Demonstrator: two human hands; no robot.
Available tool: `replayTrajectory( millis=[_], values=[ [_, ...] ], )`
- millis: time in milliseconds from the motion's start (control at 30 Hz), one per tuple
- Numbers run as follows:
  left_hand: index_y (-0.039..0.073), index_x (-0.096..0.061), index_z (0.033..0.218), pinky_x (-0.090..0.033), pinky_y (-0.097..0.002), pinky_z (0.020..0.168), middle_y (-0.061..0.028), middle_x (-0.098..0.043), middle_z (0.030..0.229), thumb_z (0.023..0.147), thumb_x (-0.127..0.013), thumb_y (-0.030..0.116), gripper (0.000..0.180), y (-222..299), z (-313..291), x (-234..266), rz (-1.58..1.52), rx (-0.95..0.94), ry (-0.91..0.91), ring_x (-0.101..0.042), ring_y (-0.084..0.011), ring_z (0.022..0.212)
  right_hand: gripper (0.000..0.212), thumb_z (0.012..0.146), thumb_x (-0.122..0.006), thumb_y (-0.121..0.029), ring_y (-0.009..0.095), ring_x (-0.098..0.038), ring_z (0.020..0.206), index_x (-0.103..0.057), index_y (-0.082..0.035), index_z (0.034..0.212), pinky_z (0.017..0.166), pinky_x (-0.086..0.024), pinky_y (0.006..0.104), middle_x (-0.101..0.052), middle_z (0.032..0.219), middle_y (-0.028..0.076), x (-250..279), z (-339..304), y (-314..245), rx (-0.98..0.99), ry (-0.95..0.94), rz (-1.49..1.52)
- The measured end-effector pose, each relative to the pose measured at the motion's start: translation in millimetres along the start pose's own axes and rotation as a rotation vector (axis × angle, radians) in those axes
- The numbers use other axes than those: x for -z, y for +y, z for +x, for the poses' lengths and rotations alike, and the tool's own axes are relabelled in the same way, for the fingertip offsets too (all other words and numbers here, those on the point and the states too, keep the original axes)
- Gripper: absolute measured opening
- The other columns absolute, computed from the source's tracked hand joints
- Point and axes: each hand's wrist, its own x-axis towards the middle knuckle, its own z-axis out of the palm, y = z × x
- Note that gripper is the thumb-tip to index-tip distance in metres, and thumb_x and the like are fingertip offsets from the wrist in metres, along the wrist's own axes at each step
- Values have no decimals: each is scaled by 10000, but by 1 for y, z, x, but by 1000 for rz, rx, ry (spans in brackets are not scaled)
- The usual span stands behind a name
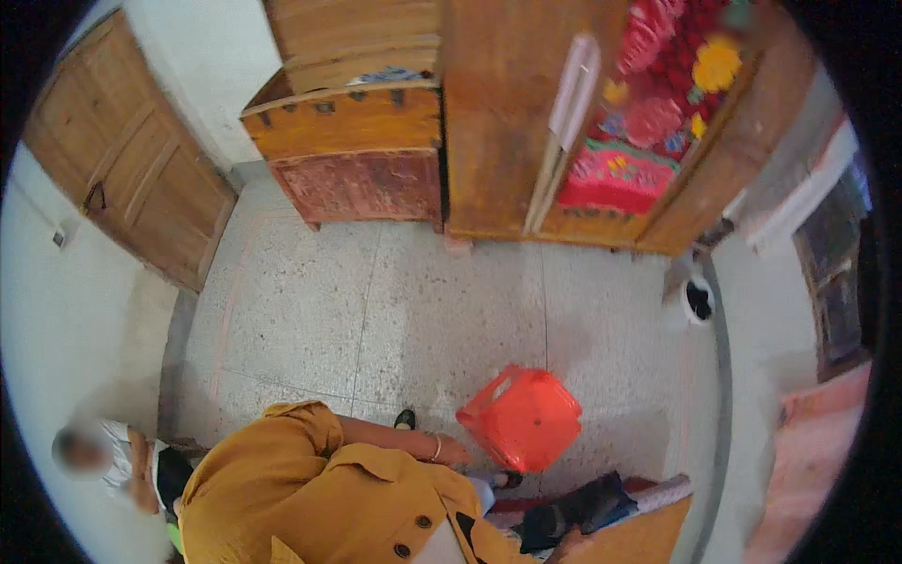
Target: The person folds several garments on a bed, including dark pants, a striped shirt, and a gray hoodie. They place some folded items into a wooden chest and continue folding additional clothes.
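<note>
My left hand, with a pale bangle at its wrist, is beside the near left edge of a red plastic stool. Its fingers are small and blurred, and I see nothing in them. Low on the right, my right hand is closed at the near edge of a dark folded cloth, which looks like a garment. That cloth lies over the edge of an orange-yellow surface, next to a pale pink rolled edge. The lower part of my right hand is hard to make out.
Ahead stands a wooden cabinet, open on red floral bedding. Left of it is a wooden chest, then a door. A white bin stands by the right wall. Another person is at the left.
</note>
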Motion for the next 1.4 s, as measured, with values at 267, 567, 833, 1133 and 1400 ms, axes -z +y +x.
replayTrajectory(
  millis=[267,567,833,1133,1400],
  values=[
    [101,-494,1158,-454,-436,788,-200,-572,1006,831,-507,196,342,-55,-152,10,-200,148,223,-562,-363,951,422,673,-658,-73,327,-596,871,-557,28,1070,807,-450,382,-626,967,201,-106,-91,-259,645,-475,396],
    [129,-447,1243,-459,-429,784,-172,-575,1017,837,-508,188,414,-156,-246,-22,-523,408,526,-562,-364,942,407,709,-621,-65,253,-625,857,-548,2,1104,768,-466,337,-649,925,153,-200,-180,-465,1025,-815,295],
    [129,-422,1278,-458,-418,814,-190,-564,1075,817,-584,166,490,-243,-346,79,-563,608,713,-557,-353,969,464,711,-649,-127,307,-634,852,-537,-31,1152,734,-480,361,-644,906,193,-309,-223,-639,1250,-998,157],
    [125,-441,1266,-466,-403,804,-193,-577,1050,836,-579,196,458,-345,-399,114,-592,638,1027,-568,-354,946,487,696,-658,-125,318,-615,899,-539,-15,1155,821,-451,372,-633,946,201,-368,-315,-857,1526,-1188,345],
    [121,-470,1252,-460,-412,806,-180,-584,1088,826,-580,169,442,-452,-484,163,-588,664,1102,-566,-348,973,542,658,-739,-80,235,-486,1068,-515,17,1142,954,-352,335,-544,1117,98,-429,-368,-1006,1191,-1125,747]
  ],
)
